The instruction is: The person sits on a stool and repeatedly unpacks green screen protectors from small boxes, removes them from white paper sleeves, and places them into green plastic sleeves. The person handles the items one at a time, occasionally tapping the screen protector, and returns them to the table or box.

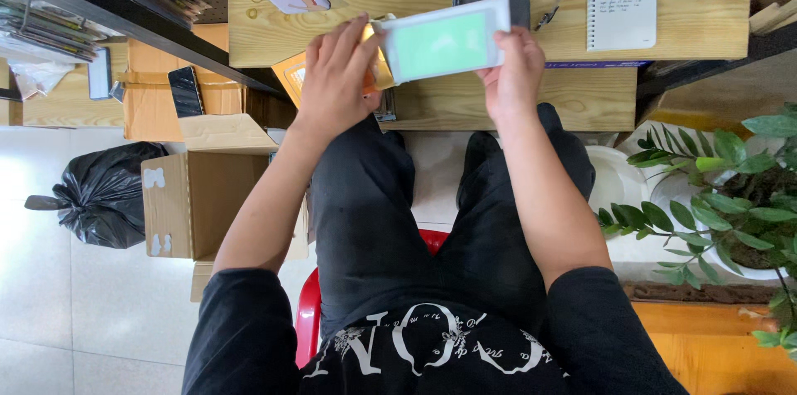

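L hand [336, 79] fingers clasp orange item [379, 71], mostly hidden; R hand [510, 71] grips green-white packet [444, 42].

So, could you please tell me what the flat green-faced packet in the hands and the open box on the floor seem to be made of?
Packet: probably glossy card or plastic film; smooth pale-green face, white border, faint sheen. Box: matte brown corrugated cardboard, folded flaps, torn tape patches.

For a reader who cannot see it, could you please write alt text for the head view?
Seated at a wooden desk, a person holds a flat white package with a green panel in the right hand, while the left hand grips an orange packet at its end.
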